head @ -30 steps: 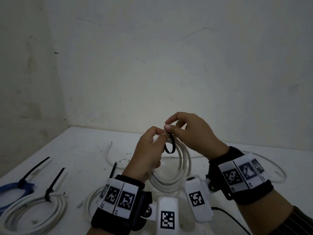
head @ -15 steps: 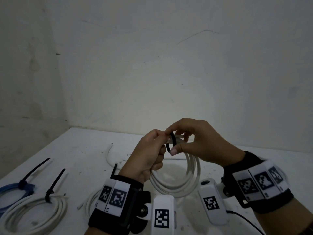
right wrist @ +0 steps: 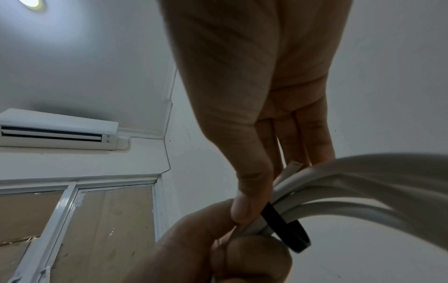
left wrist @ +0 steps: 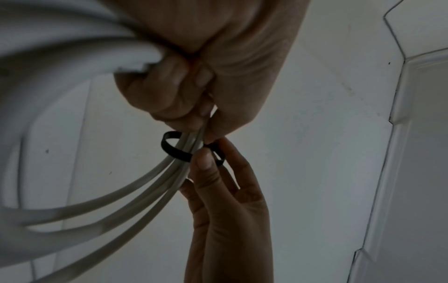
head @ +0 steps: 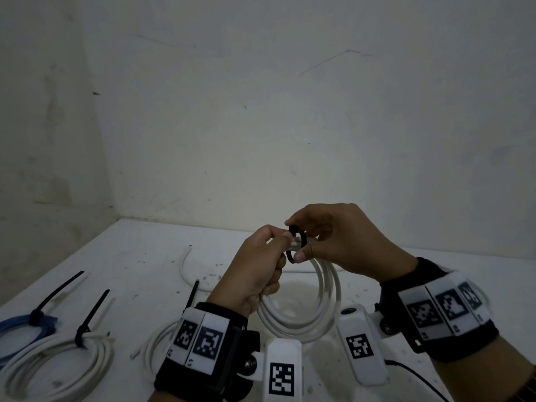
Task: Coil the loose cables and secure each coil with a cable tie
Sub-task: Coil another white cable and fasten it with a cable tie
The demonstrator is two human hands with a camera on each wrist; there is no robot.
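Here, left hand [head: 255, 265] grips white coil [head: 327, 300] — right hand [head: 342, 245] pinches black tie [head: 301, 236].

Above the table [head: 150, 256], the left hand [head: 255, 274] and right hand [head: 342, 242] meet at the top of a cable coil [head: 316, 314], a cable tie [head: 297, 242] looped around its strands between them. Two tied coils [head: 58, 361] lie at near left, a loose cable [head: 185, 265] farther back.

Walls: white plaster [head: 290, 126] — scuffed, meeting in a corner
Table: white top [head: 139, 256]
Above: air conditioner [right wrist: 58, 132] — ceiling lamp [right wrist: 31, 2] lit
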